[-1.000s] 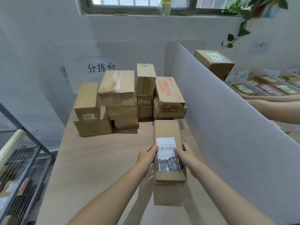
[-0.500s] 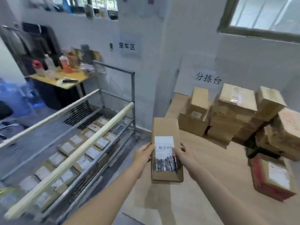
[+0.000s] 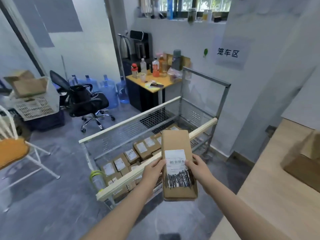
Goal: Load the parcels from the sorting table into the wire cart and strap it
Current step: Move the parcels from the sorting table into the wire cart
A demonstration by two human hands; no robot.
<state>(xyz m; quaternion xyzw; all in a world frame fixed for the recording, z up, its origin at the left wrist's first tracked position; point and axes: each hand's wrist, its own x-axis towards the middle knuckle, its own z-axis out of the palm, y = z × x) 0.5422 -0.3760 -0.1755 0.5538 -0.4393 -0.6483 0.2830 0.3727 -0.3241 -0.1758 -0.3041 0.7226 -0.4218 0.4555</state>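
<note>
Cardboard parcel point(image 3: 178, 163) bears white label, black scribbles.

A room with white walls point(image 3: 97, 49) and a grey floor point(image 3: 52, 196). A window point(image 3: 195, 4) runs high along the far wall, letting in daylight. Below it stands a small yellow-topped table point(image 3: 166, 82) crowded with bottles point(image 3: 155, 67). Blue water jugs point(image 3: 108, 90) sit beside a black office chair point(image 3: 86, 99). A paper sign point(image 3: 230, 52) reads 笼车区.

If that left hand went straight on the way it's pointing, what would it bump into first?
Probably the cart's near wooden rail, unless the left hand, gripping the parcel, passes above it; depth is unclear.
</note>
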